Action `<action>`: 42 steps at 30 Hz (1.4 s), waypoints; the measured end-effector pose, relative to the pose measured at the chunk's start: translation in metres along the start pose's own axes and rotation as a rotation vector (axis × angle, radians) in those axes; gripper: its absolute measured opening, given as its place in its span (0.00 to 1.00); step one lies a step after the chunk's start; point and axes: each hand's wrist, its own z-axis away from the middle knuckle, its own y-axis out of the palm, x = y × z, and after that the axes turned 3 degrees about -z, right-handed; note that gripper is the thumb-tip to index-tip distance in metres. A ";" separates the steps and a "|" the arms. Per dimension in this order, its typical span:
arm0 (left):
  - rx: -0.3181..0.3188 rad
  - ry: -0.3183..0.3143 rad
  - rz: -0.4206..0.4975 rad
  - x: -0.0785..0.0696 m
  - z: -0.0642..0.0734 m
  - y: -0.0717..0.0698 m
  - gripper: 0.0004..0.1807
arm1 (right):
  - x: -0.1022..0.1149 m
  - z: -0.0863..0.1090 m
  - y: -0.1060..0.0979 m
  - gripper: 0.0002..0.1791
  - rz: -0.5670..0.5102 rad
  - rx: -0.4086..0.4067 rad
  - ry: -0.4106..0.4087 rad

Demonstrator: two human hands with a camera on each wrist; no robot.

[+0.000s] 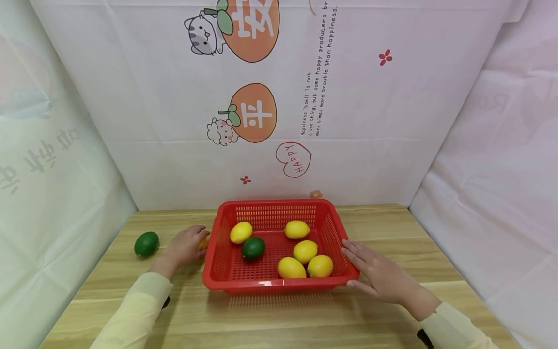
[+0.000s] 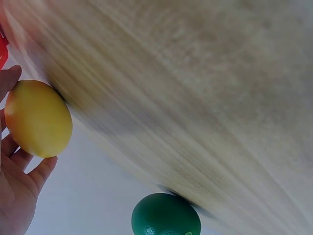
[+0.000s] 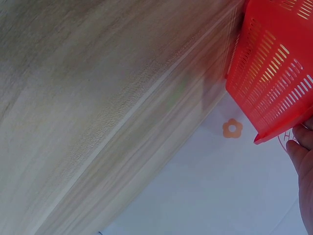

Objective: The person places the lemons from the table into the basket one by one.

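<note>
A red plastic basket [image 1: 279, 286] sits on the table, holding several yellow lemons [image 1: 297, 230] and one dark green fruit [image 1: 253, 248]. Just outside its left wall, my left hand [image 1: 186, 245] grips a yellow-orange fruit [image 2: 39, 119], with fingers and thumb around it; the hand covers most of that fruit in the head view. My right hand [image 1: 378, 271] rests on the basket's right rim, fingers extended. In the right wrist view, those fingertips [image 3: 297, 152] touch the rim beside the slotted wall. Another dark green fruit [image 1: 146, 244] lies left of my left hand.
The wood-grain table [image 1: 279, 325] meets a white printed cloth [image 1: 348, 160] at the back. More white cloth [image 1: 501, 169] hangs along the right side, and a left cloth [image 1: 56, 194] closes in the other side.
</note>
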 end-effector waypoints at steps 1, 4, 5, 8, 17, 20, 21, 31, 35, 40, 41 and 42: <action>0.001 -0.001 0.002 0.000 0.000 0.000 0.25 | 0.000 0.000 0.000 0.40 -0.001 0.000 0.001; 0.010 -0.003 -0.004 -0.001 0.000 -0.002 0.24 | 0.000 0.000 0.000 0.40 -0.003 0.002 0.003; 0.014 -0.002 -0.007 -0.001 0.000 -0.002 0.24 | 0.000 0.000 0.000 0.40 -0.003 0.004 0.004; 0.018 0.007 -0.021 -0.001 -0.001 -0.003 0.23 | 0.000 0.000 0.000 0.40 0.000 0.008 0.007; 0.007 0.023 -0.029 0.002 0.000 -0.001 0.22 | 0.000 -0.001 -0.001 0.40 0.000 0.013 0.011; 0.003 0.028 -0.024 0.001 0.001 -0.002 0.22 | 0.001 -0.001 -0.001 0.40 0.002 0.013 0.009; 0.003 0.030 -0.022 0.001 0.001 -0.002 0.22 | 0.001 -0.001 -0.001 0.40 0.002 0.013 0.009; 0.006 0.031 -0.002 0.000 0.003 -0.004 0.22 | 0.001 0.000 -0.001 0.40 -0.001 0.021 0.026; -0.021 0.043 0.009 0.000 0.004 -0.005 0.22 | 0.001 0.000 -0.001 0.40 -0.001 0.019 0.028; -0.038 0.041 0.019 0.002 0.006 -0.005 0.23 | 0.000 0.001 0.000 0.40 -0.003 0.015 0.029; -0.041 0.039 0.020 0.002 0.007 -0.004 0.23 | 0.000 0.001 0.000 0.40 -0.004 0.014 0.029; -0.045 0.037 0.022 0.003 0.008 -0.004 0.23 | 0.000 0.001 0.000 0.40 -0.005 0.012 0.028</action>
